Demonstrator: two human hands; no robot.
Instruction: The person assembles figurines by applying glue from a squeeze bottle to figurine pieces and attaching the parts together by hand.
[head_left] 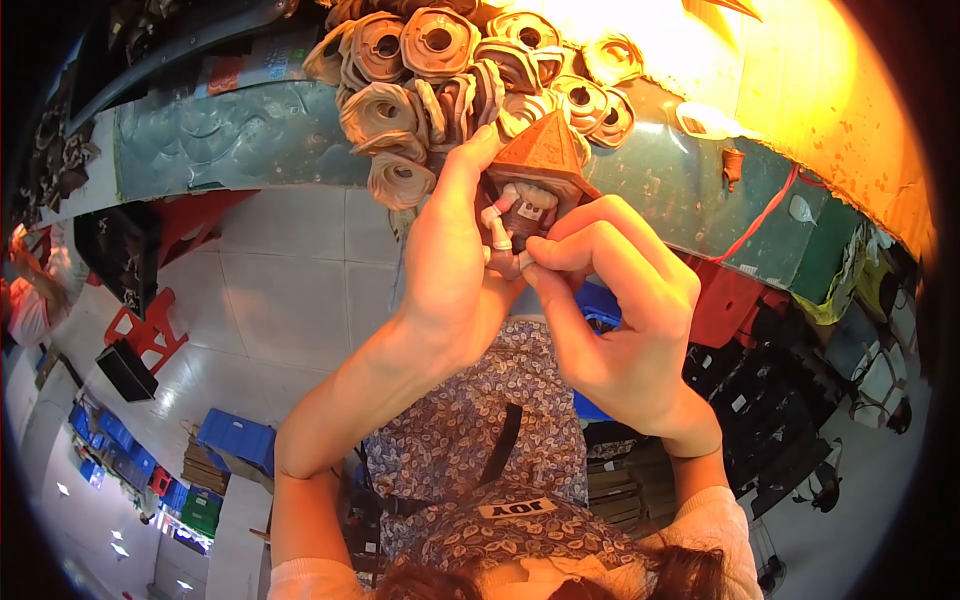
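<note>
Head view. Landmark: the figurine [525, 215], a small pale-and-dark figure under a brown-orange peaked roof [545, 155]. It is up in both hands, in front of the near edge of the green bench [660, 195]. Long axis runs away from the wearer, leaning a little to the right at the far end; roof peak points toward the bench, foot end back toward the wearer's body. The figure's detailed side faces up to the camera.

Left hand [445, 255]: cupped along the figurine's left side and beneath its foot end, thumb laid up beside the roof; holding it. Right hand [630, 285]: thumb and index finger brought together in a narrow pinch at the figurine's foot, remaining fingers curled. Anything between those two tips is too small to make out.

Beyond the figurine and to its left, a heap of tan, wavy-rimmed pieces [440, 40], several with a round hole in the middle, stacked and overlapping. Right of the figurine, apart from it, a small brown piece [733, 168] on the bench, then a red cord [757, 225] trailing over the edge. On the wearer's side of the figurine, a leaf-patterned apron [460, 430]. Far left of it, lower down, a red stool [160, 330] on pale floor tiles [290, 300].
</note>
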